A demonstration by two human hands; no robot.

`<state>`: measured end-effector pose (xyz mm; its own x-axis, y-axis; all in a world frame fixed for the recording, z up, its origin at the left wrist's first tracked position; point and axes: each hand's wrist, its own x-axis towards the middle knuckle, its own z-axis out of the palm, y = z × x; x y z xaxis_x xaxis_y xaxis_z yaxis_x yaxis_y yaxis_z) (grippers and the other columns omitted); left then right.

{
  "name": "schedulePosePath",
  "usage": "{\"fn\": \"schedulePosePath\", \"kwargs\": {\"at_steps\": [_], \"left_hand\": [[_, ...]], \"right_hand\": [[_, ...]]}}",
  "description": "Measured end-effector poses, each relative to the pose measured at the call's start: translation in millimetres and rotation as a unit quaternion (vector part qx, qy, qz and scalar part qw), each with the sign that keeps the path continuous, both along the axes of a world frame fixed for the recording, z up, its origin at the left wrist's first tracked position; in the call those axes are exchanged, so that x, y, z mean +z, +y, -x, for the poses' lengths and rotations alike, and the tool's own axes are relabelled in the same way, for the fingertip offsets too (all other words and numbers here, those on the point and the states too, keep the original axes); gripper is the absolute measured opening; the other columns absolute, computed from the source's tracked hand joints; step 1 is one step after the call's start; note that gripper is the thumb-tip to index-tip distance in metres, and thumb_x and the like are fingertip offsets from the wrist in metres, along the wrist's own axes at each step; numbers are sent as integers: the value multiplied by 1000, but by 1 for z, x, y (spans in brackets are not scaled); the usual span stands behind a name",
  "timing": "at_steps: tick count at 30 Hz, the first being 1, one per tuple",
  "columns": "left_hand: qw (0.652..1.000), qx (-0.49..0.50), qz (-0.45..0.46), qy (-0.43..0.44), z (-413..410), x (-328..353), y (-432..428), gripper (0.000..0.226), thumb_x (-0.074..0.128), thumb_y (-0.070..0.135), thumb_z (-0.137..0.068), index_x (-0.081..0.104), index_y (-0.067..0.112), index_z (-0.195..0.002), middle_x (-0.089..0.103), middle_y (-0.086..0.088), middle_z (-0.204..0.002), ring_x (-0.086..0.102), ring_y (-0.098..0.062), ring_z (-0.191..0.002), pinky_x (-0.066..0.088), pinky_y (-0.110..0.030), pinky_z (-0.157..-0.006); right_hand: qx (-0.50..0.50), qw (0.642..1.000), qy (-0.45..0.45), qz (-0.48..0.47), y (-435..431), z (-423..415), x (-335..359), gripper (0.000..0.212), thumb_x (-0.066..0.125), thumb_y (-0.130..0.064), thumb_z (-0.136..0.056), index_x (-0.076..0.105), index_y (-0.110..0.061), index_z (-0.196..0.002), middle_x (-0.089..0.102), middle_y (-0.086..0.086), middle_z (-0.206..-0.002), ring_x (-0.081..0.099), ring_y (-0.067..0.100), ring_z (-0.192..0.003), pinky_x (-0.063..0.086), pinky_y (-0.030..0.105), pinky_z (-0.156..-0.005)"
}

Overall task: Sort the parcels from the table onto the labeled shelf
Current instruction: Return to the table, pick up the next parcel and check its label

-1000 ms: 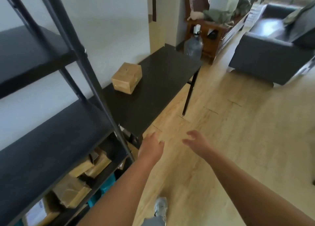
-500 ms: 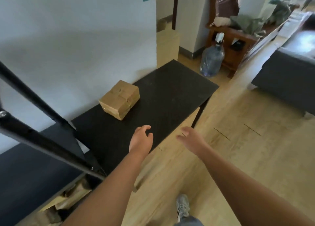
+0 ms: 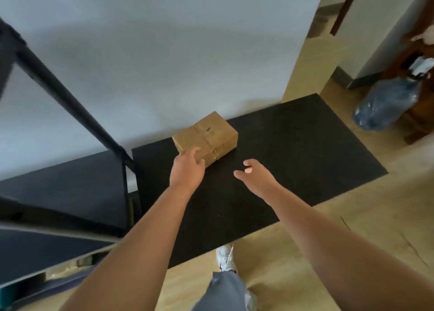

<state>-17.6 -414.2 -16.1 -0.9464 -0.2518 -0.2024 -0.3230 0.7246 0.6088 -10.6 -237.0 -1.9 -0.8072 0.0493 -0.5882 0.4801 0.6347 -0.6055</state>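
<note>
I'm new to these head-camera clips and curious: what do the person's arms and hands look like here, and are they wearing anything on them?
Both arms are bare all the way to the picture's bottom edge: no sleeves show. The left hand and right hand have no gloves, and no watch, bracelet or ring can be made out, though the picture is slightly blurred. Lower down, a grey trouser leg and a white sneaker show.

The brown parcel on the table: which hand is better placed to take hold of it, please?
Likely the left hand: its fingers already reach the brown parcel. The right hand hovers open, clear of it.
</note>
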Motion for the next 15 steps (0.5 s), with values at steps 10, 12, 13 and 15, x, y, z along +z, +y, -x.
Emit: {"fn": "schedulePosePath", "kwargs": {"at_steps": [10, 12, 13, 15], "left_hand": [[987, -35, 117, -102, 99, -10, -33, 61, 54, 28, -101, 30, 19, -157, 36, -5, -161, 35, -27, -146, 36, -45, -114], [981, -47, 142, -123, 102, -15, -31, 62, 56, 31, -99, 33, 20, -155, 45, -8, -153, 45, -29, -138, 44, -46, -106], [980, -43, 149, -126, 100, -16, -29, 61, 57, 33, -98, 35, 21, -154, 47, -8, -150, 47, -29, -135, 46, -45, -102], [982, -22, 140, -123, 93, -19, -23, 58, 57, 34, -98, 40, 21, -152, 49, -6, -147, 51, -27, -129, 48, -42, -97]], "right_hand": [[57, 997, -37, 31, -31, 79, -23, 65, 56, -40, -98, 34, -18, -155, 54, 4, -148, 56, 22, -128, 42, 30, -85], [62, 997, -39, 24, -29, 89, -24, 60, 55, -38, -99, 38, -14, -151, 60, 5, -137, 61, 19, -112, 43, 29, -80], [63, 997, -39, 22, -28, 93, -26, 55, 54, -37, -100, 43, -11, -147, 64, 5, -123, 62, 15, -96, 44, 28, -75], [60, 997, -34, 20, -25, 99, -30, 46, 55, -33, -100, 50, -6, -136, 59, 3, -100, 53, 9, -74, 42, 28, -69]]}}
